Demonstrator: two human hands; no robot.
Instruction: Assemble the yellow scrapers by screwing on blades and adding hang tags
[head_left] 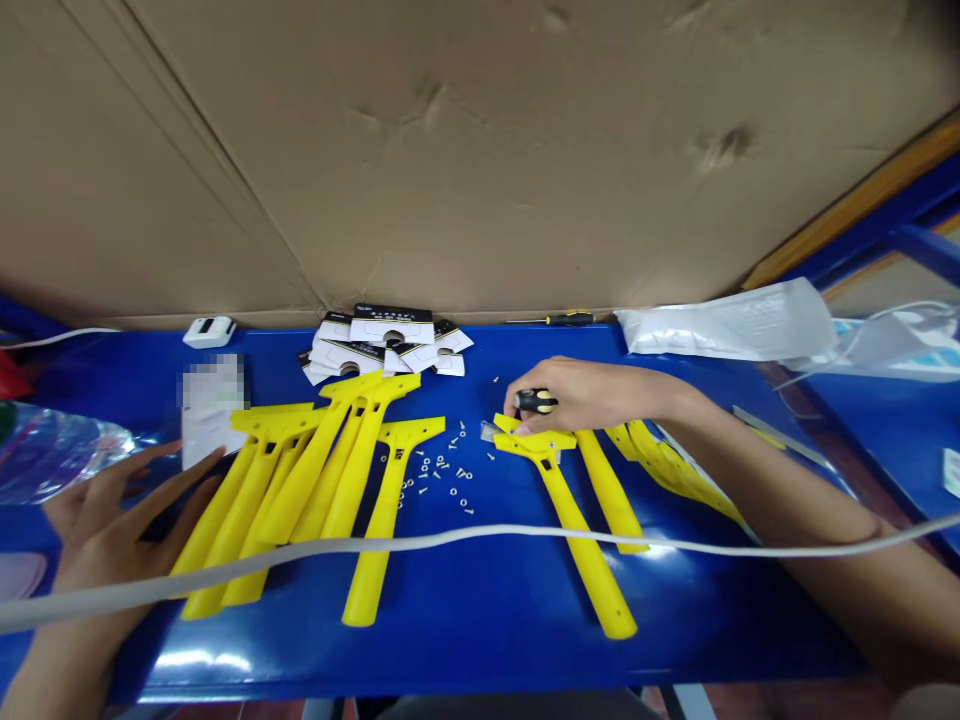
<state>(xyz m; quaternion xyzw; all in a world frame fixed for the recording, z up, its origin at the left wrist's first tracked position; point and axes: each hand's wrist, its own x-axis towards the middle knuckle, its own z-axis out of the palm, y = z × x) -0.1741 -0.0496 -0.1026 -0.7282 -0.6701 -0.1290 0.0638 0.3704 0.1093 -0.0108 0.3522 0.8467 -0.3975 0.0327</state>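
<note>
My right hand (581, 392) is closed around a short black-and-yellow screwdriver handle (535, 401). Its fingertips rest at the head of a yellow scraper (574, 515), where a bit of clear or metallic strip sticks out on the left. Another yellow scraper (611, 490) lies partly under that hand. On the left, my left hand (124, 525) has its fingers spread beside a stack of yellow scrapers (251, 500), close to a white paper (206, 410). One more yellow scraper (382, 540) lies alone, with small screws and nuts (442, 470) scattered to its right.
Black-and-white cards (390, 335) are piled at the back near a second screwdriver (566, 319). A white plastic package (731, 325) lies at back right. A clear bottle (60, 455) stands out at left. A white cable (480, 538) crosses the view in front of the blue table (465, 610).
</note>
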